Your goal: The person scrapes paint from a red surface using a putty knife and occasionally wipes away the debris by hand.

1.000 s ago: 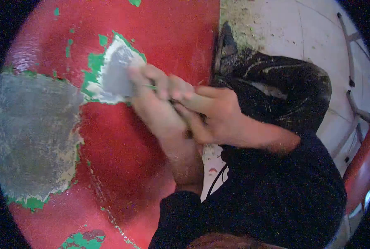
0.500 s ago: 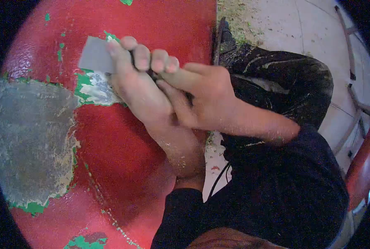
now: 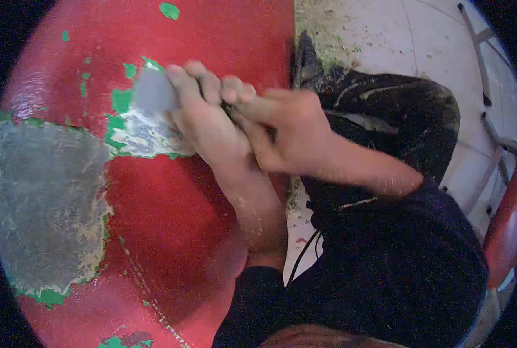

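Note:
A scraper with a wide, flat grey blade point(image 3: 156, 91) lies against the red surface point(image 3: 166, 197), at the upper edge of a whitish scraped patch point(image 3: 148, 134) fringed with green. My left hand point(image 3: 212, 124) is closed round the scraper just behind the blade, fingers bent over it. Close against it on the right, my right hand point(image 3: 293, 130) is closed round the handle end. The handle itself is mostly hidden by my fingers, and both hands are slightly blurred.
A large bare grey area point(image 3: 47, 203) with ragged green edges is at the left. Small green chips mark the red paint. To the right are my bent leg in dark, dusty trousers point(image 3: 397, 104), a pale floor point(image 3: 386, 35) with debris, and dark metal bars point(image 3: 476, 58).
The blade and both hands have shifted right and slightly down. More green and whitish surface shows to the left of the blade. The view has shifted slightly.

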{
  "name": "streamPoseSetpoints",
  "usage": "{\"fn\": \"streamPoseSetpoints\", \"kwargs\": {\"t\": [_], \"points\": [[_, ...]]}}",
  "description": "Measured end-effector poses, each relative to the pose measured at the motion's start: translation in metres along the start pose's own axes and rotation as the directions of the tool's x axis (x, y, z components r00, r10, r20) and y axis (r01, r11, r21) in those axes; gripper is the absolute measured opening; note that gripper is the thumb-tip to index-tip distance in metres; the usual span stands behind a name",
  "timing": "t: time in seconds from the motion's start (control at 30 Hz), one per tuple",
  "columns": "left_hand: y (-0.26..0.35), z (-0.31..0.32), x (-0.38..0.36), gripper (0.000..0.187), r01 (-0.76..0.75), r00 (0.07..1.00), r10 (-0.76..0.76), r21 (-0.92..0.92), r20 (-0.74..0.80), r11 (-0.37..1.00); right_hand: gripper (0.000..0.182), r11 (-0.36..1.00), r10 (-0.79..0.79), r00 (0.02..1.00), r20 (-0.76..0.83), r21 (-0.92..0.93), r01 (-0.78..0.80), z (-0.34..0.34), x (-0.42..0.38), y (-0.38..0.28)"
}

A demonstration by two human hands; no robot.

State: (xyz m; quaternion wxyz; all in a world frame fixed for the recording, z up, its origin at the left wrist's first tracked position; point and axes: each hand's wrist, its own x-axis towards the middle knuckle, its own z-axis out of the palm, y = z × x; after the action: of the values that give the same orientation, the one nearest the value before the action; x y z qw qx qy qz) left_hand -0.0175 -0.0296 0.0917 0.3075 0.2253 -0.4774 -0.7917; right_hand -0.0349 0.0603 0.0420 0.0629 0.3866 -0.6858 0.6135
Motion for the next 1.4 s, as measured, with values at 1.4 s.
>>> {"fn": "streamPoseSetpoints", "kwargs": {"t": [1.4], "points": [[-0.001,-0.017,-0.019,0.034,-0.071,0.996,0.070,-0.025,-0.051,0.997,0.013,0.905,0.051,0.945,0.324,0.385,-0.181,-0.017,0.002,0.006]]}}
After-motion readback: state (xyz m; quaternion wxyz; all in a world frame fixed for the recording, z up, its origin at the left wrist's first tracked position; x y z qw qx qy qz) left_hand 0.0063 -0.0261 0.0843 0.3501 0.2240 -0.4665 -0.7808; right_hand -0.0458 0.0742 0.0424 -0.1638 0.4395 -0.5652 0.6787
